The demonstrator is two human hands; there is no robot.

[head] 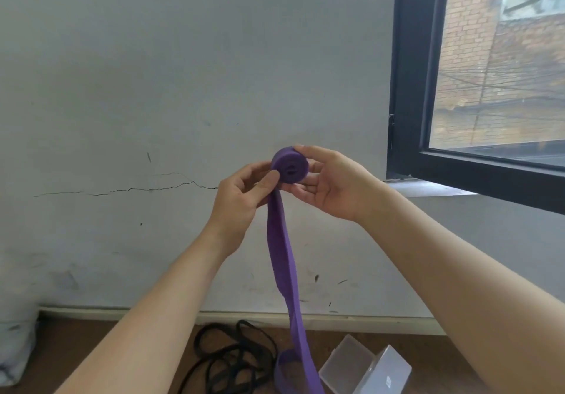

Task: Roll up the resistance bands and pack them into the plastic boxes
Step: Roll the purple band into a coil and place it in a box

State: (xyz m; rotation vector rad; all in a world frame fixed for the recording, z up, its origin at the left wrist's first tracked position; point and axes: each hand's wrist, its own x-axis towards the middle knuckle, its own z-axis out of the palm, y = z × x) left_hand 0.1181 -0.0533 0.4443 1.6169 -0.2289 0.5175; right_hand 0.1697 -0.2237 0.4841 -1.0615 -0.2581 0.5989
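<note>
A purple resistance band point(282, 259) is partly wound into a tight roll point(290, 166) held up in front of the wall. My left hand point(241, 192) pinches the roll's left side, thumb pressed on its face. My right hand point(327, 179) cups the roll from the right, fingers curled round its rim. The loose tail hangs straight down to the floor, where its end loops. A clear plastic box point(363, 366) lies open on the floor at the lower right, with nothing visible in it.
Thin black resistance bands point(232, 360) lie tangled on the wooden floor by the skirting board. A grey cracked wall stands ahead. A black-framed window point(428, 161) and its sill are at the right. A white bundle point(15, 344) sits at the far left.
</note>
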